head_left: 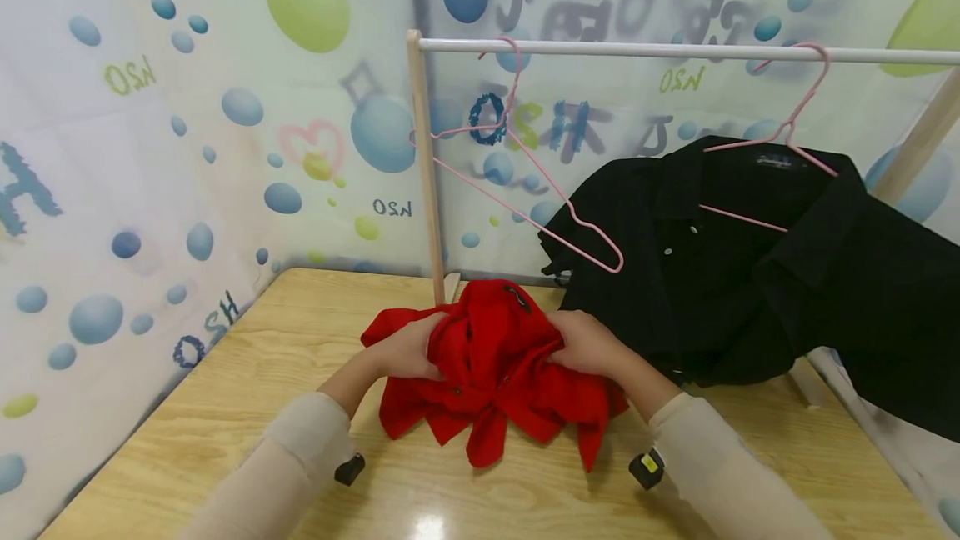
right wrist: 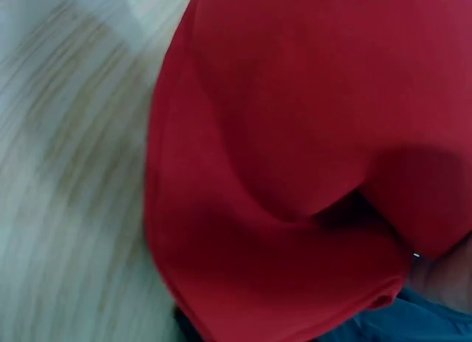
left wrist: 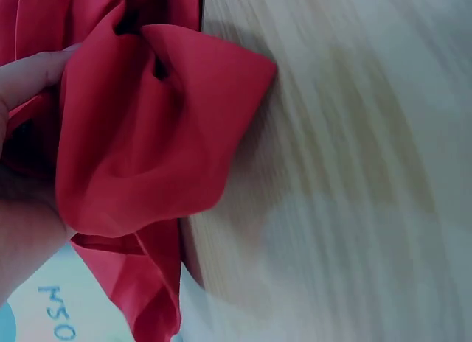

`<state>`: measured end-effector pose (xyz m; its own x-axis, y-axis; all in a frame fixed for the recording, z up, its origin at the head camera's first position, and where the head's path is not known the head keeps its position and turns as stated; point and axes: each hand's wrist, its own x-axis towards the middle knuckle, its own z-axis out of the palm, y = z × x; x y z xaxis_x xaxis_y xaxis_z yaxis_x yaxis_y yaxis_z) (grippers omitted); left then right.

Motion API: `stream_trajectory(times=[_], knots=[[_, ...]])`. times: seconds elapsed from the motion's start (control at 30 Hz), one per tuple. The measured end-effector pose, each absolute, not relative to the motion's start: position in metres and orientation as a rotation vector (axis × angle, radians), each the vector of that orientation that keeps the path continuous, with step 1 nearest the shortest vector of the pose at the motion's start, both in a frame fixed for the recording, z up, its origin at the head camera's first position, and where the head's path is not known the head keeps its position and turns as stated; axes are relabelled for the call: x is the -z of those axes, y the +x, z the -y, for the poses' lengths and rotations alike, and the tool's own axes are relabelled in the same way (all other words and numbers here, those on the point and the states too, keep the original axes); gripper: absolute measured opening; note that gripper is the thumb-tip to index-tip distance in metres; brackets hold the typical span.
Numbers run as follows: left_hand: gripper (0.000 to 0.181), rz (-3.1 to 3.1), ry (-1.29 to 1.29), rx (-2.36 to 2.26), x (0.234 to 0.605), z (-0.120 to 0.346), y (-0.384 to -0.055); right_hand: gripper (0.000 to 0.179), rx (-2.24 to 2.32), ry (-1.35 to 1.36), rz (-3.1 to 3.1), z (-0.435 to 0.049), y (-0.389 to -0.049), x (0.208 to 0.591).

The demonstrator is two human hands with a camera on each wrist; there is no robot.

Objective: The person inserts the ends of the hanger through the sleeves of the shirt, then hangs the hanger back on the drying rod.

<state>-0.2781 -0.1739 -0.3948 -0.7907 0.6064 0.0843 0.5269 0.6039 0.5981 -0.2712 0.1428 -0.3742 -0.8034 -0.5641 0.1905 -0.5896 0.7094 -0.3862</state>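
Note:
A bunched red shirt (head_left: pixel 487 357) with a dark neck label is held between both hands over the wooden table. My left hand (head_left: pixel 408 348) grips its left side, thumb lying over the cloth in the left wrist view, where red folds (left wrist: pixel 147 128) hang past the fingers. On the other side my right hand (head_left: pixel 585 344) grips the shirt, its fingertips tucked into the folds. Red fabric (right wrist: pixel 295 135) fills most of the right wrist view and hides much of that hand. The shirt's lower corners droop toward the table.
Behind the shirt stands a rack with a white rail (head_left: pixel 637 48) and a wooden post (head_left: pixel 427 173). A bare pink hanger (head_left: pixel 517 123) hangs at its left. To the right, a black shirt (head_left: pixel 735 273) hangs on another pink hanger (head_left: pixel 787 127). The wooden table (head_left: pixel 247 407) spreads below.

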Motion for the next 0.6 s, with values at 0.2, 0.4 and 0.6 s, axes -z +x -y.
stream_trajectory(times=[0.2, 0.4, 0.6], knots=[[0.08, -2.642, 1.002, -1.013, 0.394, 0.145, -0.283, 0.027, -0.725, 0.882, 2.803, -0.162, -0.266, 0.365], [0.079, -2.634, 1.054, -1.071, 0.393, 0.122, -0.287, 0.026, -0.711, 0.785, 2.762, -0.18, -0.259, 0.356], [0.07, -2.749, 1.021, -1.03, 0.392, 0.119, -0.294, 0.028, -0.609, 0.698, 2.761, -0.182, -0.259, 0.358]])
